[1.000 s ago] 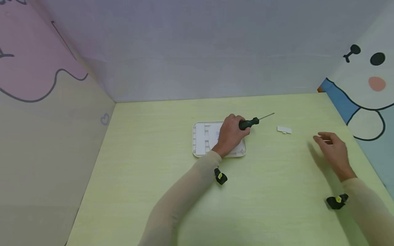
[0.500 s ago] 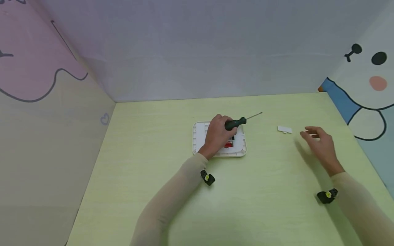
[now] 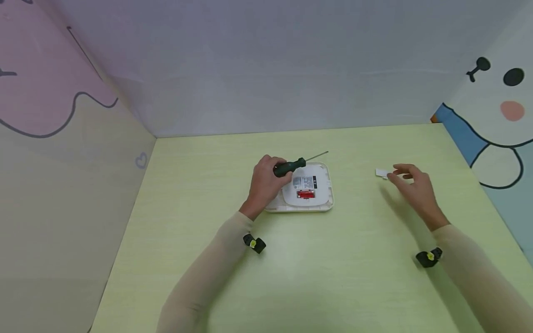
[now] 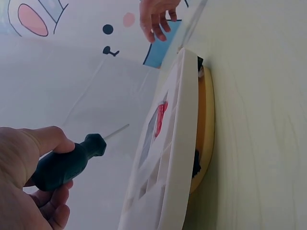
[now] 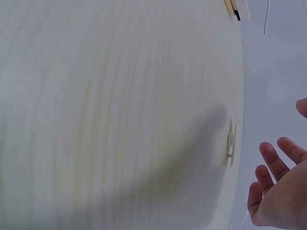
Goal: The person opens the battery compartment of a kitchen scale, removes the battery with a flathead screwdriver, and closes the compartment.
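Note:
My left hand [image 3: 263, 182] grips the dark green handle of a screwdriver [image 3: 291, 166], its thin shaft pointing right and away over a white square device [image 3: 308, 189]. The device lies flat on the pale green table [image 3: 266, 268], showing a label and a red part on its face. In the left wrist view the screwdriver [image 4: 64, 163] sits in my fist [image 4: 29, 177] beside the device's edge [image 4: 177, 158]. My right hand [image 3: 410, 185] hovers with relaxed fingers just right of a small white cover piece [image 3: 382, 173], also visible as the cover piece [image 5: 230, 148] in the right wrist view.
Patterned walls enclose the table on the left, back and right. A cartoon panel [image 3: 495, 120] stands close to the right edge. Bare tabletop extends in front of both arms.
My left hand carried the screwdriver leftward, uncovering the device's face with its red part. My right hand moved left and away toward the small white piece.

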### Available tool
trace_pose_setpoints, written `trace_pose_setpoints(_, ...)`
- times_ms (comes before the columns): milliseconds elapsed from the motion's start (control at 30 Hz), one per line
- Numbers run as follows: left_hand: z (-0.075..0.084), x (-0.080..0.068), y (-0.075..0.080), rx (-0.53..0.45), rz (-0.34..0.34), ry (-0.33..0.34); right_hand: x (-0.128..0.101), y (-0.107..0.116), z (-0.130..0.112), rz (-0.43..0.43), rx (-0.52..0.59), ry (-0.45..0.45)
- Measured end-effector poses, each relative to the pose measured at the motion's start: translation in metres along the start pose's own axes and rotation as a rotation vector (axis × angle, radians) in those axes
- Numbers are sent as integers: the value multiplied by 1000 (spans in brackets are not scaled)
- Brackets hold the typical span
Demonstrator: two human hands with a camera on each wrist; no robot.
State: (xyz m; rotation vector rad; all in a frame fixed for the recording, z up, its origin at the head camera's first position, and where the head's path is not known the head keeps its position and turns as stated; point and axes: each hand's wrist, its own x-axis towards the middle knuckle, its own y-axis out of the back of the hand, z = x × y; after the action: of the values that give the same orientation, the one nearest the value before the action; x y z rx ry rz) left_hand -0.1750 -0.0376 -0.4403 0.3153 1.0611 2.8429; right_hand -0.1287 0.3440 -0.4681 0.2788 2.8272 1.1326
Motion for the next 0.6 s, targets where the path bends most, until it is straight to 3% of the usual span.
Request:
trace_pose_setpoints(233, -13, -10, 28, -5, 31, -14, 3, -10, -19, -79, 30, 81)
trace_pose_setpoints(600, -17, -24, 64, -11, 3, -78, 6, -33, -52, -208, 41, 150)
